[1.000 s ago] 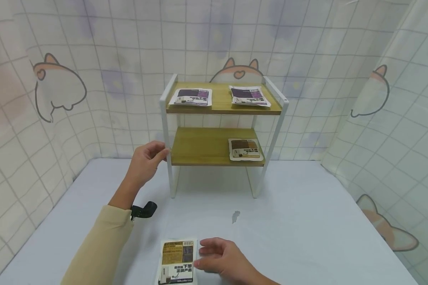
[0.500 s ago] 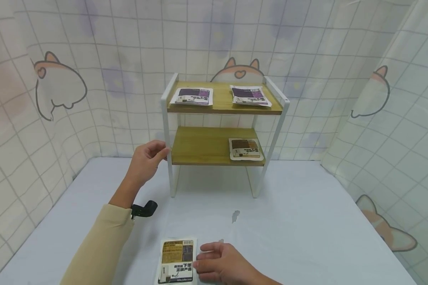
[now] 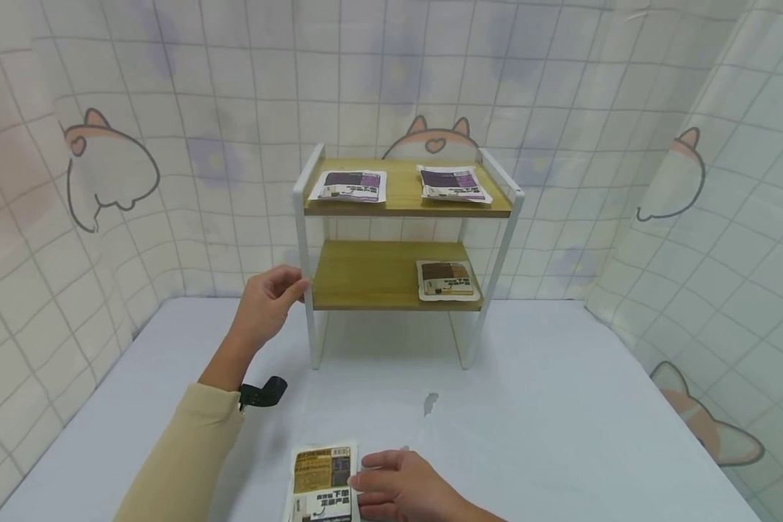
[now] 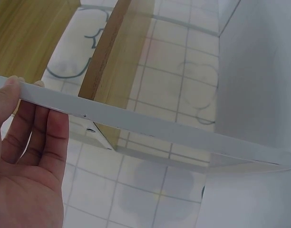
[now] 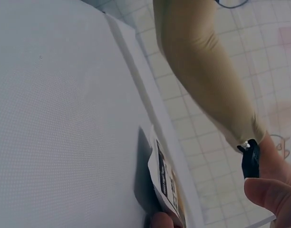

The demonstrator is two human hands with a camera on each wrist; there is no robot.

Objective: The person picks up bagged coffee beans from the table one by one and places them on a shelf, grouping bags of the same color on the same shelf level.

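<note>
White table (image 3: 561,435), left hand (image 3: 265,304) gripping shelf post (image 3: 308,319), right-wrist view shows right hand (image 3: 398,489) pinching lifted packet (image 5: 165,183)

A staged recording booth is indicated: cat-print tiled sheeting (image 3: 104,167) is hung around a white table (image 3: 561,435), a small two-tier shelf (image 3: 404,239) centred.

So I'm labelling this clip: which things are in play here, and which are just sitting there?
In play:
left hand gripping the rack post
right hand lifting the yellow packet at its edge

Just sitting:
two purple packets on the top shelf
brown packet on the lower shelf
table
</note>
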